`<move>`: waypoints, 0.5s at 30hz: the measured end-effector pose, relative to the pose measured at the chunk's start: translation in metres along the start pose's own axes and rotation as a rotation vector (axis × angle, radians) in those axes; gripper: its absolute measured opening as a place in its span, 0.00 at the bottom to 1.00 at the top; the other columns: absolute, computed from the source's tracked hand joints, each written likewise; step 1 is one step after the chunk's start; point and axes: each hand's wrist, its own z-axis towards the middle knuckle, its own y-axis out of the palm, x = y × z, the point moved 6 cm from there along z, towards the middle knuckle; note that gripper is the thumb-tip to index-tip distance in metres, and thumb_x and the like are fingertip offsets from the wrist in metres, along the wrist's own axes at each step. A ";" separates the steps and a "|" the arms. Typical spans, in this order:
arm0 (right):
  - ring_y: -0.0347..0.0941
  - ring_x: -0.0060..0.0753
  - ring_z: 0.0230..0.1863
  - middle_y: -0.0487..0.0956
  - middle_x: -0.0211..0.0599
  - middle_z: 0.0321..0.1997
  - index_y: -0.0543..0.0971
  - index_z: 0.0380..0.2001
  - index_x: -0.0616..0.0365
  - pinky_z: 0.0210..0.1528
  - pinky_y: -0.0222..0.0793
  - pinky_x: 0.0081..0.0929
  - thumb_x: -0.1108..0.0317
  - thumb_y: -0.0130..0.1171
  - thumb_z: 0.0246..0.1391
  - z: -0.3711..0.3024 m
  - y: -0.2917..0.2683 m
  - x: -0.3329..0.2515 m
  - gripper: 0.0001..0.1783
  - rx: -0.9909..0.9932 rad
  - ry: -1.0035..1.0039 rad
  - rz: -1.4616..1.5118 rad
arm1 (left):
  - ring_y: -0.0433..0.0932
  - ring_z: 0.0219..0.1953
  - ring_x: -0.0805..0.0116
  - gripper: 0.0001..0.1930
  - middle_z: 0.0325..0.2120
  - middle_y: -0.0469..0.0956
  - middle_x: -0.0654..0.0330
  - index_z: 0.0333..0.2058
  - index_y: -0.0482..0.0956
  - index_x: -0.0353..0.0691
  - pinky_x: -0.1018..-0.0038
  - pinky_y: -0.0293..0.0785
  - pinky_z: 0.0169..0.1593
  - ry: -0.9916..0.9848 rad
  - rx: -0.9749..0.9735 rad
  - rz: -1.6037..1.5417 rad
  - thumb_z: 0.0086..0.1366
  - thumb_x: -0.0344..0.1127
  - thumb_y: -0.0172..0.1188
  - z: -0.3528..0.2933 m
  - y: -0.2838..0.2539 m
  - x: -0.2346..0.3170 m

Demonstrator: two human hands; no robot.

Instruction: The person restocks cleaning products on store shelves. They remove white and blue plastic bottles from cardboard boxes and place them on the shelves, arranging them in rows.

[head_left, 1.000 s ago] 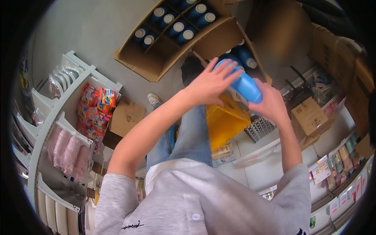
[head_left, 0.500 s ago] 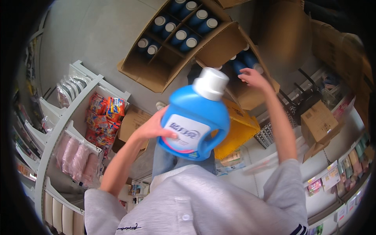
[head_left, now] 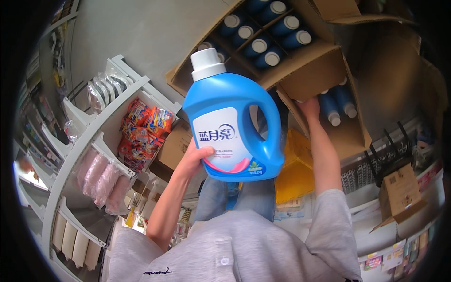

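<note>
A blue detergent bottle (head_left: pixel 225 91) with a white cap, a white label and a side handle is held upright in front of my body. My left hand (head_left: pixel 195 159) grips its lower left side, thumb across the label. My right hand (head_left: pixel 309 109) reaches into an open cardboard box (head_left: pixel 350 136) at the right, beside several dark blue bottles (head_left: pixel 330 105) with white caps. The box and the hand's own back hide its fingers, so whether it grasps anything is unclear.
Beyond the held bottle, a larger divided carton (head_left: pixel 300 51) holds several blue bottles. Orange packets (head_left: pixel 145 134) and pink wrapped rolls (head_left: pixel 101 178) fill the left shelf. A yellow container (head_left: pixel 296 171) stands beside my legs. A small carton (head_left: pixel 399 192) sits at the right.
The detergent bottle has turned more upright, its cap swinging to the left and its label now facing me squarely. My right hand has moved deeper into the cardboard box.
</note>
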 end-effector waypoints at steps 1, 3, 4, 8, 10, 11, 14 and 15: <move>0.70 0.51 0.53 0.74 0.49 0.51 0.75 0.51 0.53 0.51 0.69 0.41 0.49 0.72 0.35 -0.002 0.003 0.001 0.38 0.089 -0.029 0.064 | 0.74 0.52 0.63 0.41 0.50 0.73 0.51 0.58 0.61 0.31 0.68 0.71 0.54 0.018 -0.006 0.015 0.48 0.40 0.70 0.005 0.004 0.004; 0.69 0.53 0.54 0.74 0.50 0.52 0.74 0.50 0.58 0.52 0.68 0.41 0.50 0.72 0.36 -0.004 0.010 -0.002 0.38 0.200 -0.083 0.177 | 0.74 0.52 0.63 0.41 0.51 0.73 0.51 0.58 0.62 0.31 0.68 0.71 0.55 0.050 -0.012 0.052 0.48 0.40 0.70 0.010 0.008 0.010; 0.68 0.52 0.55 0.74 0.50 0.52 0.75 0.49 0.58 0.52 0.68 0.41 0.50 0.72 0.36 -0.006 0.010 -0.004 0.37 0.198 -0.087 0.216 | 0.74 0.52 0.63 0.41 0.51 0.73 0.51 0.58 0.62 0.31 0.68 0.70 0.55 0.047 -0.020 0.054 0.48 0.40 0.71 0.012 0.009 0.008; 0.71 0.52 0.52 0.77 0.49 0.47 0.77 0.45 0.58 0.49 0.69 0.42 0.50 0.72 0.36 -0.004 0.018 0.000 0.33 0.219 -0.176 0.278 | 0.74 0.52 0.63 0.41 0.52 0.73 0.51 0.58 0.62 0.31 0.68 0.70 0.56 0.012 -0.041 0.071 0.48 0.41 0.71 0.016 0.014 0.001; 0.73 0.52 0.47 0.79 0.48 0.43 0.79 0.41 0.58 0.46 0.71 0.42 0.51 0.72 0.36 -0.004 0.021 0.009 0.30 0.192 -0.155 0.241 | 0.74 0.52 0.63 0.41 0.52 0.73 0.51 0.58 0.62 0.31 0.68 0.70 0.56 -0.004 -0.039 0.078 0.49 0.41 0.70 0.018 0.013 -0.008; 0.75 0.52 0.45 0.80 0.47 0.40 0.79 0.40 0.58 0.44 0.71 0.42 0.52 0.72 0.36 -0.004 0.016 0.006 0.29 0.151 -0.100 0.208 | 0.74 0.52 0.62 0.40 0.52 0.73 0.50 0.58 0.62 0.31 0.68 0.70 0.56 -0.013 -0.022 0.067 0.49 0.41 0.70 0.017 0.014 -0.012; 0.77 0.52 0.39 0.81 0.45 0.35 0.80 0.37 0.58 0.39 0.73 0.42 0.54 0.72 0.35 -0.006 -0.006 -0.004 0.26 0.131 -0.093 0.096 | 0.73 0.52 0.62 0.41 0.52 0.72 0.51 0.59 0.61 0.32 0.67 0.70 0.56 -0.043 0.014 0.032 0.49 0.42 0.70 0.013 0.015 -0.024; 0.77 0.52 0.37 0.81 0.45 0.34 0.80 0.36 0.58 0.38 0.73 0.42 0.54 0.72 0.34 -0.008 -0.016 -0.008 0.25 0.143 -0.117 0.056 | 0.73 0.53 0.61 0.42 0.52 0.72 0.51 0.59 0.60 0.32 0.66 0.70 0.57 -0.056 0.018 0.014 0.49 0.43 0.70 0.012 0.015 -0.029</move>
